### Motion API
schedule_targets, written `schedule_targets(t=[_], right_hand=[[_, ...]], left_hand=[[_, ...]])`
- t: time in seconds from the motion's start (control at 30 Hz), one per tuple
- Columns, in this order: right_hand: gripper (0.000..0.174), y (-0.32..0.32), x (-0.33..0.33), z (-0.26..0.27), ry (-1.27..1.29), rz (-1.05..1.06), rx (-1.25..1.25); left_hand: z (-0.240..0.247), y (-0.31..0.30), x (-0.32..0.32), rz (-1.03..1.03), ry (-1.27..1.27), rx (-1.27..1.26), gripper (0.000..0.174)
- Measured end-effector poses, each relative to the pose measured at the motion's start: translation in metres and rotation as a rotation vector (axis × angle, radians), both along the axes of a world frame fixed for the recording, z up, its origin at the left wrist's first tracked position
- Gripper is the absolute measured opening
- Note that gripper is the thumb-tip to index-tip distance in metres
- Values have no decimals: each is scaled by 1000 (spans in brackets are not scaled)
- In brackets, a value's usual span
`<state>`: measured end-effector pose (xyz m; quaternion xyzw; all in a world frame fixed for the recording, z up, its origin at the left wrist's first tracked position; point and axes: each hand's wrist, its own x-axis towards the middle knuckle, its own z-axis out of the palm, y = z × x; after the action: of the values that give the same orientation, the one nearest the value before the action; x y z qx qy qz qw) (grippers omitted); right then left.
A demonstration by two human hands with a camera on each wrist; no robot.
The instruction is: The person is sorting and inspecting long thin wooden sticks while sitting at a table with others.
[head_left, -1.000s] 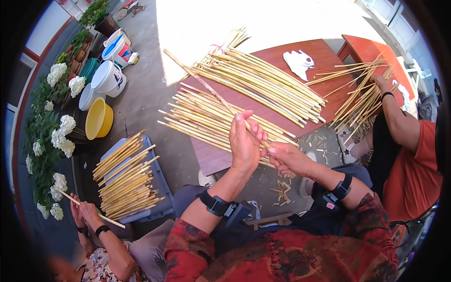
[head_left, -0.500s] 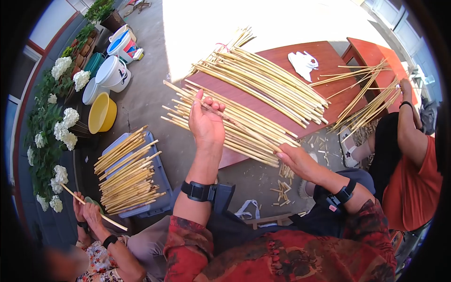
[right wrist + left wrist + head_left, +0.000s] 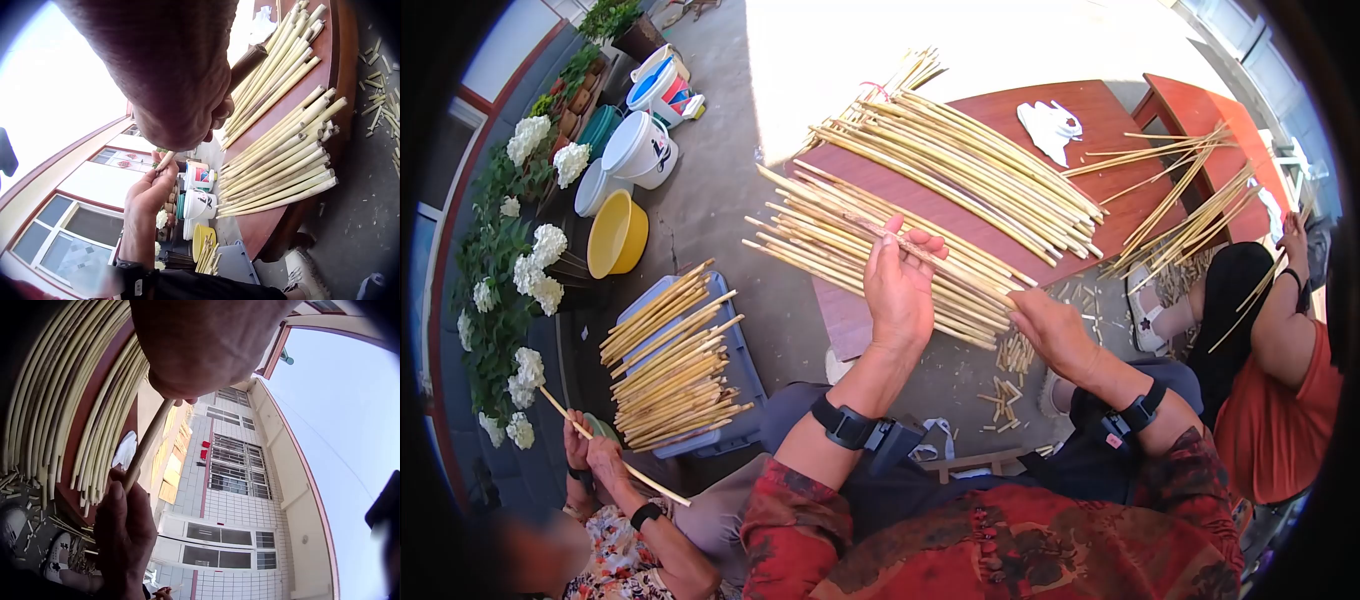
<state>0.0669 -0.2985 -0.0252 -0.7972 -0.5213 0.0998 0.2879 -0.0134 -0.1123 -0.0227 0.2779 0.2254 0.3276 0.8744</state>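
Observation:
A long cane stick (image 3: 972,273) with brown mottling slants across in front of me, between both hands. My left hand (image 3: 900,300) is turned palm up, and the stick runs between its thumb and loosely curled fingers. My right hand (image 3: 1055,335) grips the stick close to its near end. In the right wrist view a short brown end of the stick (image 3: 247,67) pokes out past the right hand. Beneath the hands, a row of pale cane sticks (image 3: 820,215) lies on the reddish-brown table (image 3: 840,320). Farther back is a second, larger row of canes (image 3: 970,170).
A white cloth (image 3: 1048,130) lies on the table. To the left stand a blue tray (image 3: 745,370) holding shorter canes, a yellow basin (image 3: 617,235) and several buckets. Cut stubs (image 3: 1005,395) litter the floor. One person sits on each side of me, handling canes.
My left hand went outward along the stick, then came back partway toward the right hand. The stick's far end dropped lower over the row. The right hand shifted slightly right, still gripping.

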Motion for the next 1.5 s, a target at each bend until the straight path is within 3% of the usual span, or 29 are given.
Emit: schedule_targets(t=[0.17,0.27,0.3,0.37,0.57,1.1,1.3,1.4,1.47,1.5], right_hand=[[19,0,-1,0,108,13,48],[18,-1,-2,6,511,40,-81],[18,-2,-3,6,511,40,-81],[23,-3,-5,7,932,35,-148],[28,-6,-7,12,1185,16,-195],[29,3,-10,14,1235,-25,-196],[26,7,-11,9,1245,-81,-136],[24,10,-11,1,1189,-72,-103],[21,12,-13,0,879,-42,-51],[21,13,-14,1,878,-43,-51]], left_hand=[[5,10,0,31,32,6,34],[6,28,-3,85,20,42,32],[6,32,-4,85,21,42,32],[6,37,-6,102,-10,48,30],[8,38,-6,84,-32,26,30],[1,-6,-5,-112,-30,13,36],[-3,-30,-6,-261,92,53,36],[-5,-30,-5,-264,91,60,36],[-4,-25,-4,-248,80,50,36],[-3,-22,-3,-233,70,40,35]])
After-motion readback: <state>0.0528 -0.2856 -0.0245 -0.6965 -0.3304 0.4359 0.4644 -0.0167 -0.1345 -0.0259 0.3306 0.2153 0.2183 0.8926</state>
